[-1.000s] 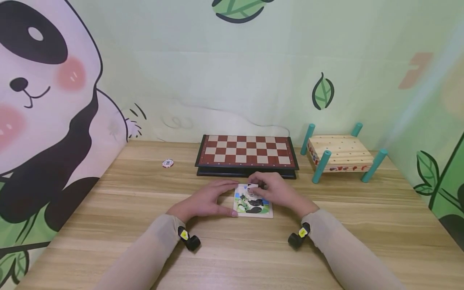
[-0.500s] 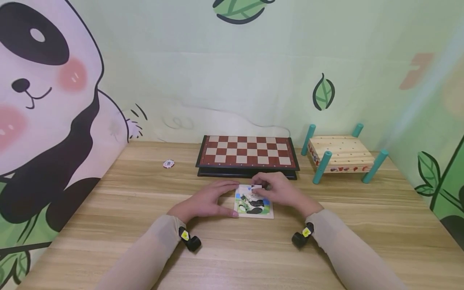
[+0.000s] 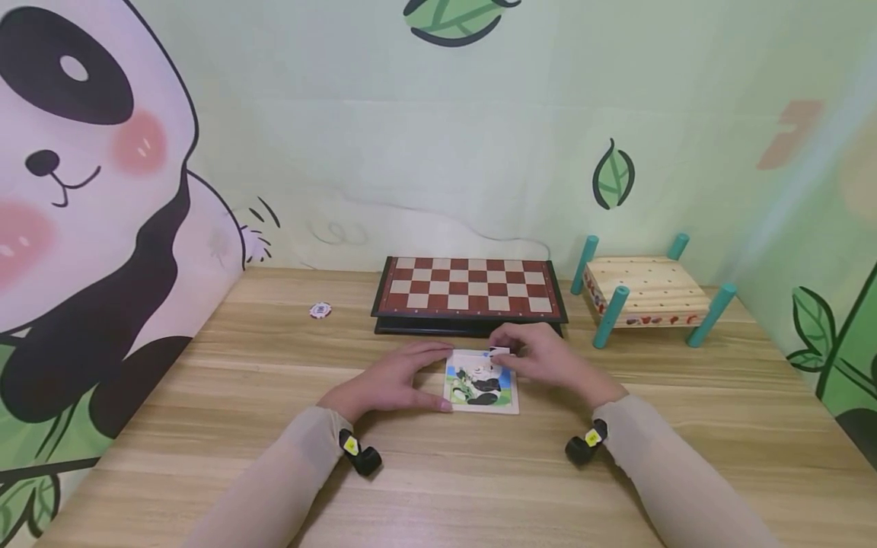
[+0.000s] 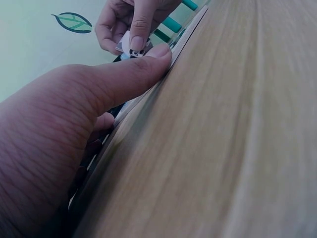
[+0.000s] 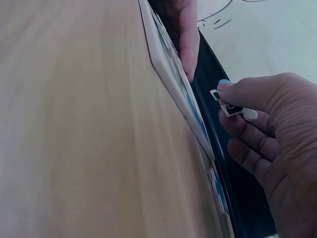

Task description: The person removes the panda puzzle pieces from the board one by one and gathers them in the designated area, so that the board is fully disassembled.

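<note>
A small square panda jigsaw puzzle (image 3: 483, 409) lies flat on the table in the head view. My left hand (image 3: 393, 377) spans its left edge, thumb at the near corner and fingers at the far corner, fingers fairly straight. Above the puzzle's far right corner, my right hand (image 3: 541, 358) pinches a puzzle piece (image 5: 232, 108) between thumb and fingers. The piece shows black, white and a bit of blue, with a panda's eye, and is raised off the board. In the right wrist view, what looks like another flat piece (image 5: 218, 191) lies beyond the board's end.
A folded chessboard (image 3: 469, 285) stands just behind the puzzle. To its right is a wooden pegboard (image 3: 644, 285) with teal legs. A poker chip (image 3: 320, 310) lies at the back left of the table (image 3: 438, 487). A panda-printed wall (image 3: 308, 137) closes off the back.
My right hand has moved a little to the right with the puzzle piece, uncovering more of the panda picture. The left hand stays at the puzzle's left edge.
</note>
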